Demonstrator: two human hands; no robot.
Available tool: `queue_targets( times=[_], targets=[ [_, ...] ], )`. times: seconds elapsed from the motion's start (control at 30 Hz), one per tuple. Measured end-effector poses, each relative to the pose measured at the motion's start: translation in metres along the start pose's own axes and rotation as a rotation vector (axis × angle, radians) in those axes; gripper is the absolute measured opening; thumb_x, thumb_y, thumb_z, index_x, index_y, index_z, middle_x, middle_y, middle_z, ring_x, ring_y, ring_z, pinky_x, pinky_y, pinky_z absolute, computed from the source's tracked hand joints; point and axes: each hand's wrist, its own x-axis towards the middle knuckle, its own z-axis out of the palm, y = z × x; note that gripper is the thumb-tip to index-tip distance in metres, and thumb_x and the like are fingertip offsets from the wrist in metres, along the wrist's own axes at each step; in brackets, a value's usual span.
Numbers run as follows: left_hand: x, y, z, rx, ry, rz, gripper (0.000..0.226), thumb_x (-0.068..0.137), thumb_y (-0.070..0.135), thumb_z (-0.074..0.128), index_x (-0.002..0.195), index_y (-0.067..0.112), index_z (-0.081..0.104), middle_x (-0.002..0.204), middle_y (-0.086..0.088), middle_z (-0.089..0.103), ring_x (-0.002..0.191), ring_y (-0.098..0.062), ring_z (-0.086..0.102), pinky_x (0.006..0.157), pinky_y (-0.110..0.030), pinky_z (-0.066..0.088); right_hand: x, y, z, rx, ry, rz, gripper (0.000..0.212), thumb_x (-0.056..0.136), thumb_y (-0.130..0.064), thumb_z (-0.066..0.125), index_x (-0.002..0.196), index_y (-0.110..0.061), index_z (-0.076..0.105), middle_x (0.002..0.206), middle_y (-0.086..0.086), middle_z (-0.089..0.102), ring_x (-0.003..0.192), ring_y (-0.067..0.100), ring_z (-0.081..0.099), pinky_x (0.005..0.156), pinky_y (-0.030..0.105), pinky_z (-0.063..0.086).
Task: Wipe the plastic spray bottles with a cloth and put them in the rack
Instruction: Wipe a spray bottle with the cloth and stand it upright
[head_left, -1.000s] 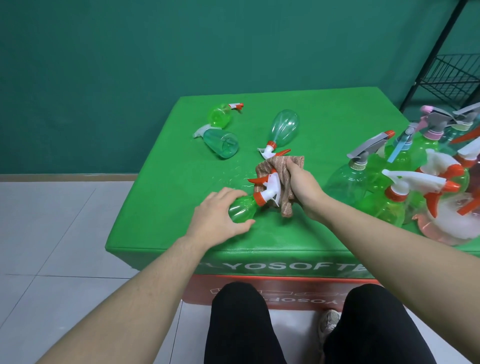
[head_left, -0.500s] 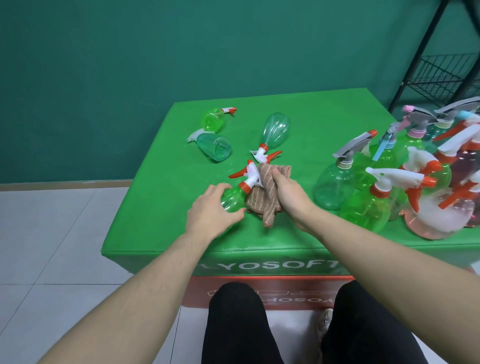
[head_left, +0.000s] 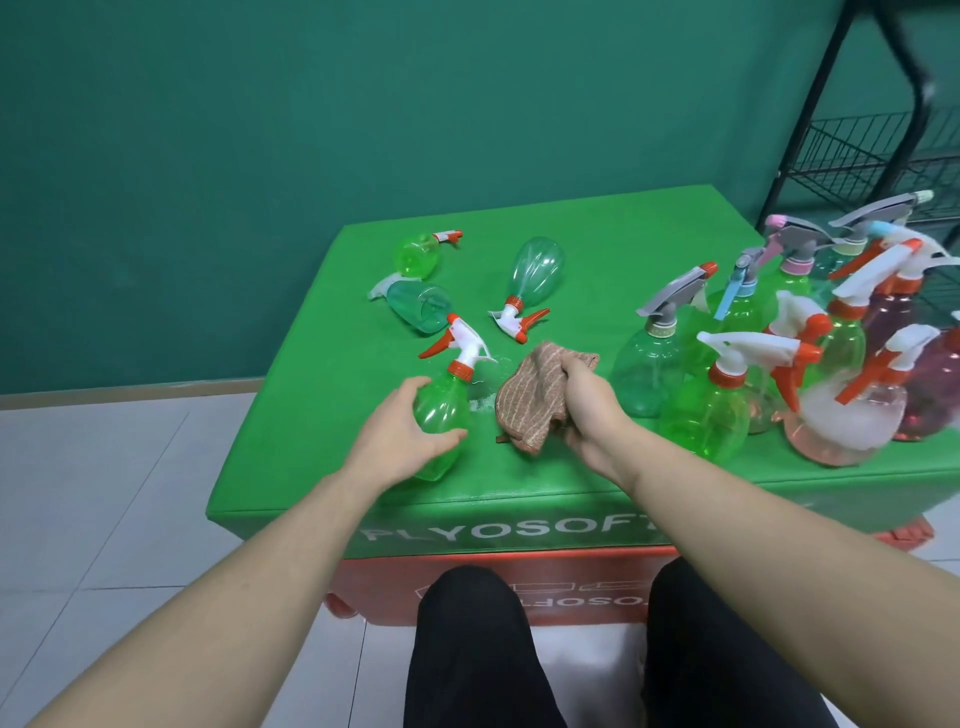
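My left hand (head_left: 397, 436) grips the body of a green spray bottle (head_left: 445, 402) with a white and orange trigger head, held nearly upright near the table's front edge. Just to its right, my right hand (head_left: 587, 405) holds a bunched brown striped cloth (head_left: 535, 400), apart from the bottle. Three more bottles lie on their sides further back: a light green one (head_left: 418, 254), a teal one (head_left: 418, 306) and a clear teal one (head_left: 535, 270). The black wire rack (head_left: 872, 156) stands at the far right.
A crowd of several upright spray bottles (head_left: 753, 364) in green, pink and purple fills the right side of the green padded table (head_left: 597, 249). A small wet patch (head_left: 485, 400) lies between bottle and cloth. White tiled floor lies to the left; my knees sit below the front edge.
My left hand has tipped the green bottle from lying on its side to nearly upright. The cloth in my right hand has come off the bottle's head and moved right.
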Motion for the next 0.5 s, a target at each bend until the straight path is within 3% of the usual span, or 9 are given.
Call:
queue_targets(
  times=[0.1, 0.17, 0.27, 0.37, 0.5],
  targets=[
    [-0.004, 0.008, 0.009, -0.089, 0.043, -0.022, 0.106, 0.074, 0.052, 0.085, 0.158, 0.019, 0.029, 0.157, -0.004, 0.039, 0.140, -0.020, 0.043, 0.115, -0.037, 0.034, -0.006, -0.001, 0.005, -0.020, 0.006, -0.005, 0.038, 0.109, -0.039, 0.034, 0.111, -0.013, 0.063, 0.108, 0.010, 0.073, 0.105, 0.025, 0.067, 0.105, 0.044, 0.049],
    [-0.005, 0.015, 0.019, -0.131, 0.059, -0.042, 0.106, 0.074, 0.052, 0.085, 0.158, 0.019, 0.028, 0.153, -0.006, 0.038, 0.140, -0.021, 0.042, 0.116, -0.036, 0.032, -0.007, -0.001, 0.010, -0.034, -0.001, -0.007, 0.045, 0.108, -0.043, 0.035, 0.129, -0.011, 0.059, 0.128, 0.014, 0.067, 0.118, 0.029, 0.063, 0.111, 0.048, 0.045],
    [-0.006, 0.024, 0.032, -0.174, 0.145, -0.065, 0.097, 0.076, 0.050, 0.085, 0.153, 0.018, 0.035, 0.143, -0.006, 0.040, 0.130, -0.021, 0.049, 0.110, -0.030, 0.036, -0.006, 0.000, 0.019, 0.022, -0.014, -0.007, 0.049, 0.108, -0.044, 0.037, 0.139, -0.010, 0.053, 0.136, 0.014, 0.062, 0.122, 0.029, 0.060, 0.112, 0.048, 0.044],
    [-0.004, 0.029, 0.043, -0.105, 0.244, -0.032, 0.091, 0.080, 0.053, 0.080, 0.151, 0.018, 0.036, 0.146, -0.005, 0.040, 0.126, -0.021, 0.053, 0.104, -0.030, 0.042, -0.002, -0.003, 0.028, 0.141, -0.033, -0.027, 0.035, 0.107, -0.039, 0.042, 0.123, -0.015, 0.062, 0.126, 0.010, 0.068, 0.116, 0.027, 0.063, 0.106, 0.044, 0.048],
    [-0.001, 0.029, 0.052, -0.051, 0.261, 0.043, 0.082, 0.089, 0.043, 0.073, 0.155, 0.016, 0.032, 0.151, -0.007, 0.046, 0.136, -0.025, 0.046, 0.113, -0.036, 0.036, 0.003, -0.013, 0.035, 0.283, -0.086, -0.019, 0.032, 0.108, -0.036, 0.043, 0.105, -0.015, 0.067, 0.099, 0.008, 0.074, 0.082, 0.018, 0.068, 0.072, 0.031, 0.052]
  ],
)
